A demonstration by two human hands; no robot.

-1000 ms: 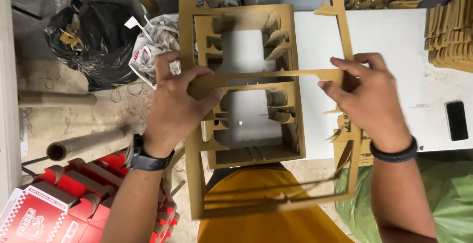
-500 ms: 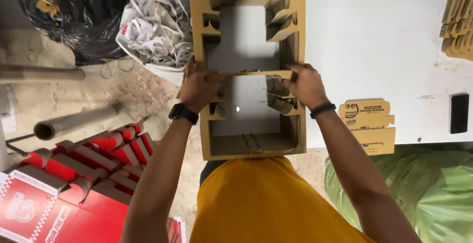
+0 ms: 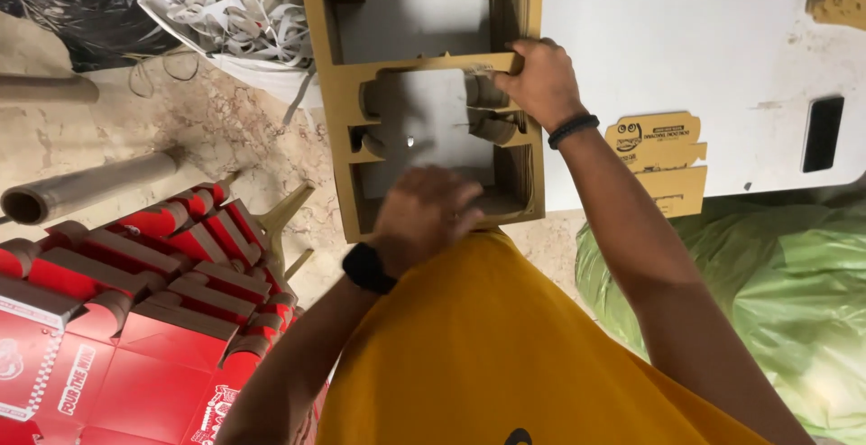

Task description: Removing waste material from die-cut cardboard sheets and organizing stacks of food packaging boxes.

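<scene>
**A:** What is in front of the person?

**B:** Seen from above, a brown die-cut cardboard stack [image 3: 424,102] lies at the edge of a white table [image 3: 704,57], its near end jutting over the edge toward the person's yellow shirt [image 3: 505,346]. The overhang seems to keep it within easy reach of both hands.

**A:** What are the hands doing?

**B:** The right hand [image 3: 539,80] is closed on a crossbar of the stack near its right edge, fingers curled over the top, as if pinning the sheets so they cannot slide. The left hand [image 3: 424,211] hovers over the near end of the stack. It is motion-blurred, so I cannot tell whether it grips anything or hangs loose.

**A:** What else is nearby?

**B:** A small brown printed flat [image 3: 658,156] lies on the table just right of the right wrist, apart from the stack. A dark phone [image 3: 823,134] rests farther right. On the floor to the left are red folded boxes [image 3: 135,319], a cardboard tube [image 3: 90,188], and a bag of paper offcuts [image 3: 234,8]. A green plastic bag [image 3: 758,292] sits low at right.
</scene>
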